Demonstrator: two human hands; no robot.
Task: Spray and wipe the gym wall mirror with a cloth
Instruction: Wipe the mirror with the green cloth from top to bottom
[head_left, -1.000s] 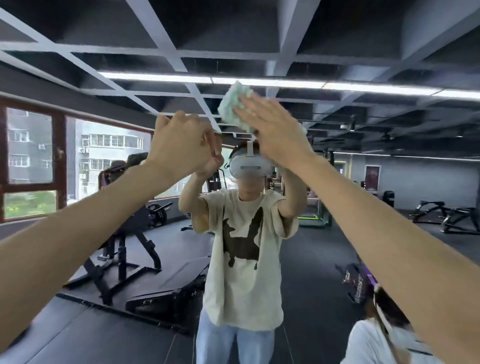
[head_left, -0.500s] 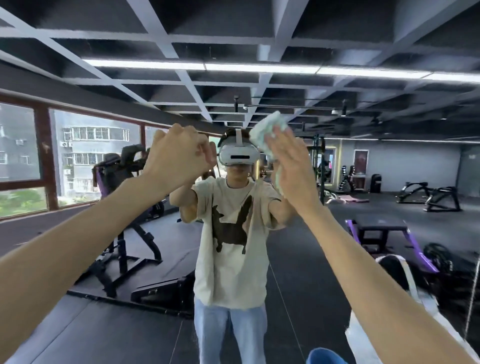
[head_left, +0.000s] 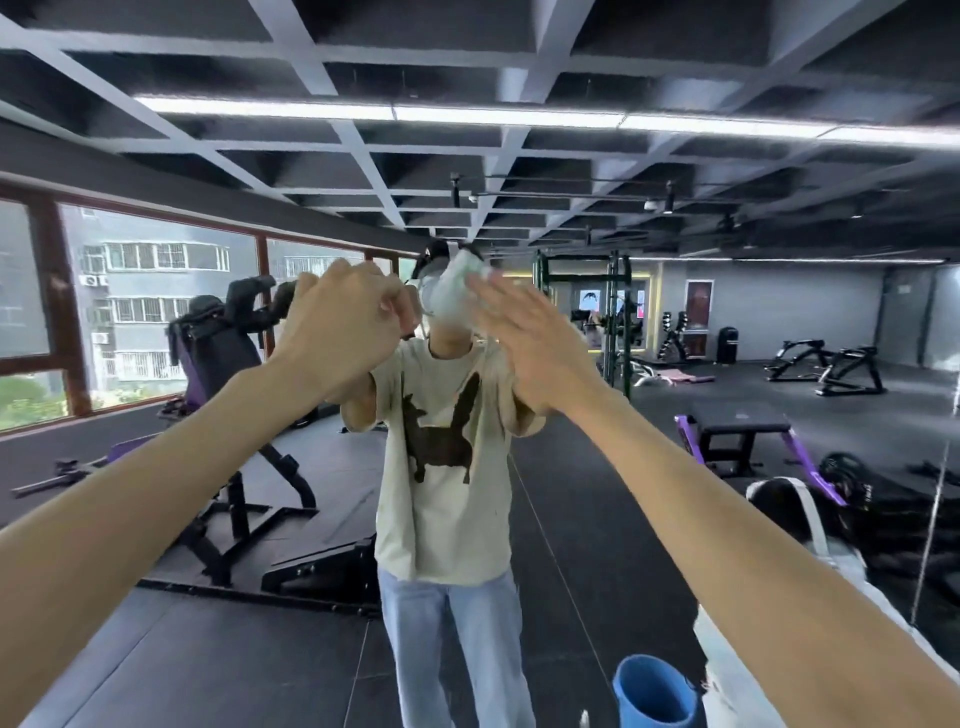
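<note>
Mirror (head_left: 727, 322) | right hand (head_left: 530, 348) flat, fingers straight, pressing cloth (head_left: 451, 297) on it | left hand (head_left: 343, 338) fisted, contents unseen

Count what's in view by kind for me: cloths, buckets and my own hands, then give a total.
Cloth: 1
Blue bucket: 1
Hands: 2, left hand with fingers curled, right hand flat on the cloth
Total: 4
</note>
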